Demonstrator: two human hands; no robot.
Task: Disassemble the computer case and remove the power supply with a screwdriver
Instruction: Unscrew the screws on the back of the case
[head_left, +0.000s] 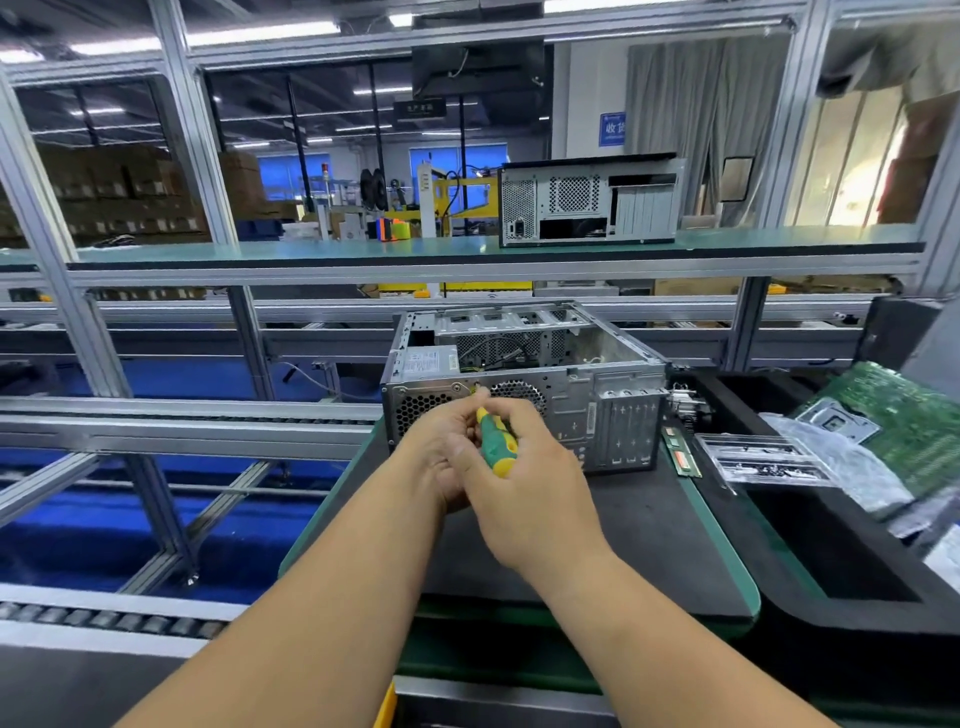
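Observation:
An open grey computer case (597, 395) lies on its side on the dark work mat, rear panel toward me. The power supply (428, 364) sits in its upper left corner, behind a honeycomb grille. My right hand (524, 483) is closed around a green and yellow screwdriver (496, 441), whose tip points at the rear panel near the top right of the grille. Beside the shaft my left hand (441, 452) has its fingers pinched near the tip, touching the panel. The screw itself is hidden by the fingers.
Right of the case lie two memory sticks (680, 452), clear plastic trays (763, 457), a green circuit board (904, 421) and a black foam bin (831, 551). A second computer case (589, 202) stands on the upper shelf. A roller conveyor (104, 618) runs along the left.

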